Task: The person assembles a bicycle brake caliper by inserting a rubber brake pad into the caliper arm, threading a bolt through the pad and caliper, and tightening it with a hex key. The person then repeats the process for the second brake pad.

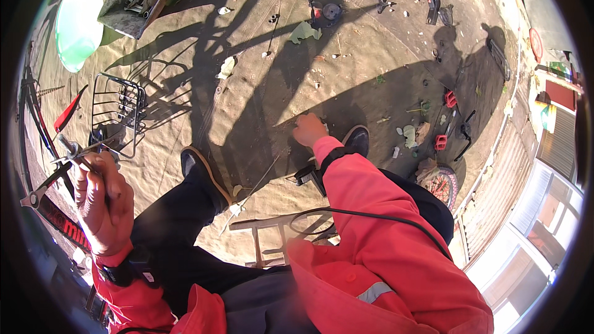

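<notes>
At nine o'clock, the left hand (pixel 104 195) has its fingers clamped on a grey open-ended wrench (pixel 52 180), one end pointing to eight o'clock. Just above centre, the right hand (pixel 309 130) has fingers curled together; cannot tell whether they hold anything. Wire rack (pixel 124 98) between nine and ten; wooden frame (pixel 257 223) at six; red pedal (pixel 440 142) at three.

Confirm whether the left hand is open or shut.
Shut: the left hand has its fingers curled around a metal tool, which juts out past them.
</notes>
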